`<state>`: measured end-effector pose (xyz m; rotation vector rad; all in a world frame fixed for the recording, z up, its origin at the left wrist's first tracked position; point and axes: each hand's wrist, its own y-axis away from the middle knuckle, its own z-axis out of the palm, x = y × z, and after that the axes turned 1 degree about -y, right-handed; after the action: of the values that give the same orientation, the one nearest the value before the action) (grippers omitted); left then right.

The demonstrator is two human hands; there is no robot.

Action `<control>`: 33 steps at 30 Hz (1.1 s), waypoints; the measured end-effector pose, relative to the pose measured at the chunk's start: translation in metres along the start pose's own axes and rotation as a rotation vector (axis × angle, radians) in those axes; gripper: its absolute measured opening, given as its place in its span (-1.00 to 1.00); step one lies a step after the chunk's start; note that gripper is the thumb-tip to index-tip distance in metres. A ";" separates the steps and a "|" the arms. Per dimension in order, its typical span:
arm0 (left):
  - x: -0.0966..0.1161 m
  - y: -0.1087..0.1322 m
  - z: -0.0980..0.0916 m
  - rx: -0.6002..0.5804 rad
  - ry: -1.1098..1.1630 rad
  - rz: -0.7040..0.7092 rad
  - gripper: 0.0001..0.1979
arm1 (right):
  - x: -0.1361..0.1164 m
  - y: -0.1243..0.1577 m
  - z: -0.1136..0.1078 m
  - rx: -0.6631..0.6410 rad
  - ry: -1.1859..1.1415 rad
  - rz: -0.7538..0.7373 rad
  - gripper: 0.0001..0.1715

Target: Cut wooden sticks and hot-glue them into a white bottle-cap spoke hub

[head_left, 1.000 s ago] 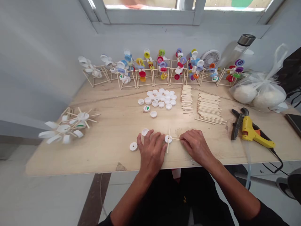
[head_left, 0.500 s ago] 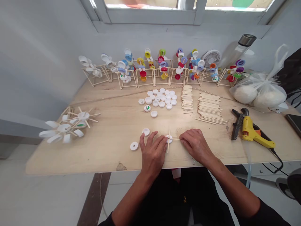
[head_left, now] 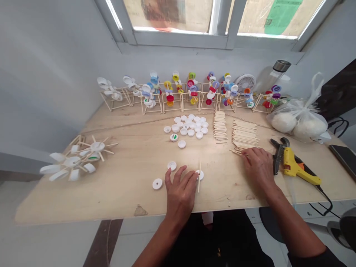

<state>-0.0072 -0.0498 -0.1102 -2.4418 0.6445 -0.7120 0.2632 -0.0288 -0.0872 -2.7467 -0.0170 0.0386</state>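
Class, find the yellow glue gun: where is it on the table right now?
In the head view, the glue gun lies at the right of the table, beside the black pliers, just right of the right hand.

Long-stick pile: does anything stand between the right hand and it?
Nothing visible does. The right hand has its fingertips at the near edge of the long-stick pile. The pliers and yellow glue gun lie beside the hand on its right, off that path.
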 end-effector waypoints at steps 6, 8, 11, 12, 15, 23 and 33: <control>-0.003 0.004 -0.002 -0.022 0.025 -0.002 -0.71 | -0.022 -0.040 0.015 -0.076 -0.012 -0.091 -0.83; -0.003 0.005 -0.002 -0.009 0.035 -0.010 -0.71 | -0.029 -0.053 0.020 -0.098 -0.002 -0.114 -0.83; -0.003 0.005 -0.001 0.018 0.046 -0.014 -0.73 | -0.033 -0.064 0.026 -0.116 0.009 -0.147 -0.84; -0.003 0.005 0.000 0.025 0.047 -0.013 -0.73 | -0.033 -0.066 0.027 -0.120 0.012 -0.157 -0.85; -0.003 0.004 0.001 0.025 0.045 -0.012 -0.74 | -0.032 -0.068 0.029 -0.127 0.007 -0.187 -0.84; -0.002 0.003 0.000 0.010 0.039 -0.020 -0.73 | -0.042 -0.046 0.008 -0.102 -0.135 -0.213 -0.82; 0.005 -0.001 -0.012 0.033 0.170 -0.024 -0.79 | -0.091 0.029 -0.030 -0.131 -0.688 -0.103 -0.89</control>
<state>-0.0105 -0.0562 -0.0989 -2.3800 0.6628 -0.9406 0.1732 -0.0689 -0.0681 -2.7103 -0.3568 0.9726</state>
